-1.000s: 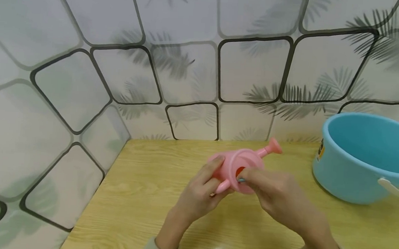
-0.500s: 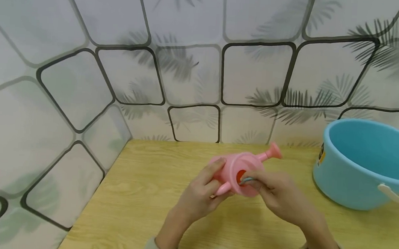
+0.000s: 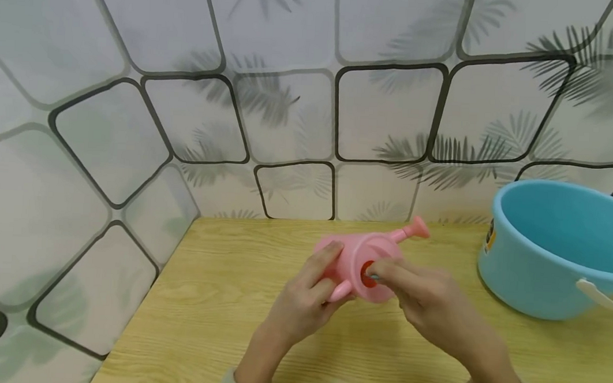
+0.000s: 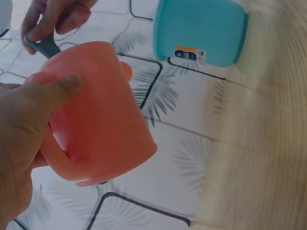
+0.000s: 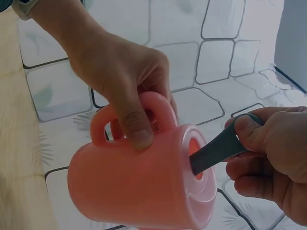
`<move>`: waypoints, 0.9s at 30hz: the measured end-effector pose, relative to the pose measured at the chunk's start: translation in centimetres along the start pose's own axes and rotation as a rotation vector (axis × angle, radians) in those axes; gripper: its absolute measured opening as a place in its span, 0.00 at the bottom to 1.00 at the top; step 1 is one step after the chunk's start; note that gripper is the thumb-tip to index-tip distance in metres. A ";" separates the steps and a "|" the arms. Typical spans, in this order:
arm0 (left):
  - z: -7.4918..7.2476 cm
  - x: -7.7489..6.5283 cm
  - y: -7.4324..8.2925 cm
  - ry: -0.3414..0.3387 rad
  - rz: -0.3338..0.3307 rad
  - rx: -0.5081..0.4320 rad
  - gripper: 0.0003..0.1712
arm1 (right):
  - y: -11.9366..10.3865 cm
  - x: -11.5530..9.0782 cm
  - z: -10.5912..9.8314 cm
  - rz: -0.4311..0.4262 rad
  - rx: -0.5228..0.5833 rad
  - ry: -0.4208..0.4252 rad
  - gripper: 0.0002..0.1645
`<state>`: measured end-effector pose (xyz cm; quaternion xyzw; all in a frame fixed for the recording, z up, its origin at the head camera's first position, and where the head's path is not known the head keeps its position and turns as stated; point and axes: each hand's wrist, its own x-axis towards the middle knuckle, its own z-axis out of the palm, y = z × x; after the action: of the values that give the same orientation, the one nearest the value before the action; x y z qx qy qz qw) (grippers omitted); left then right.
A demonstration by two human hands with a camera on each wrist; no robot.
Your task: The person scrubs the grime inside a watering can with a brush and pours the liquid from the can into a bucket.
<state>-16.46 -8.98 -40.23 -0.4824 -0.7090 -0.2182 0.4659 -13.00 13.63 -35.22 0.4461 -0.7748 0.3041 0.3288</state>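
Observation:
My left hand (image 3: 306, 293) grips a pink toy watering can (image 5: 124, 182) by its loop handle (image 5: 98, 125), thumb along the body. In the head view the can is tilted above the table, its top turned right and its spout (image 3: 412, 228) toward the back right. My right hand (image 3: 431, 290) pinches a flat teal tool (image 5: 218, 149) between thumb and fingers. The tool's wider end reaches the red opening (image 3: 368, 281) in the can's top. I cannot tell what kind of tool it is.
A light blue bucket (image 3: 525, 278) with a white handle (image 3: 600, 295) stands on the wooden table (image 3: 218, 291) at the right. Behind and to the left rise walls (image 3: 300, 110) with a stone-and-leaf pattern.
My right hand and the teal tool have shifted slightly at the can's opening; more of the tool showed half a second ago. The left hand keeps its grip on the watering can.

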 end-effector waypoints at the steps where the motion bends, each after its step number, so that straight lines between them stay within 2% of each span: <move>1: -0.1 0.0 0.0 0.004 0.002 0.003 0.24 | 0.0 0.0 0.1 -0.008 -0.027 0.007 0.21; 5: -0.4 0.1 -0.1 0.014 0.011 0.005 0.24 | 0.3 0.1 0.3 -0.024 -0.089 -0.008 0.21; 7: -0.4 0.2 -0.2 0.013 0.014 0.005 0.23 | 0.5 0.0 0.4 -0.009 -0.043 -0.024 0.20; 10: -0.4 0.1 -0.3 0.009 0.016 0.006 0.23 | 0.7 -0.1 0.3 0.045 0.108 -0.034 0.17; 11: -0.4 0.1 -0.3 0.007 0.018 0.007 0.23 | 0.7 -0.2 0.2 0.077 0.165 -0.024 0.15; 13: -0.4 0.0 -0.4 0.004 0.022 0.011 0.23 | 0.8 -0.2 -0.2 0.114 0.270 0.049 0.13; 15: -0.3 0.0 -0.4 0.003 0.023 0.017 0.23 | 0.8 -0.2 -0.6 0.114 0.305 0.145 0.12; 18: -0.3 0.1 -0.4 0.001 0.032 0.035 0.22 | 0.6 0.2 -0.7 -0.009 0.223 0.247 0.14; 22: -0.3 0.2 -0.4 -0.003 0.048 0.049 0.21 | 0.0 0.8 -0.1 -0.153 0.000 0.220 0.18; 24: -0.3 0.3 -0.4 -0.004 0.056 0.051 0.21 | 0.1 1.0 0.3 -0.168 -0.090 0.198 0.19; 27: -0.3 0.4 -0.4 -0.009 0.065 0.056 0.20 | 0.5 0.9 0.7 -0.155 -0.154 0.185 0.20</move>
<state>-16.69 -9.17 -39.74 -0.4931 -0.7008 -0.1806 0.4828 -13.96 12.87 -35.03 0.4481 -0.7255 0.2574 0.4544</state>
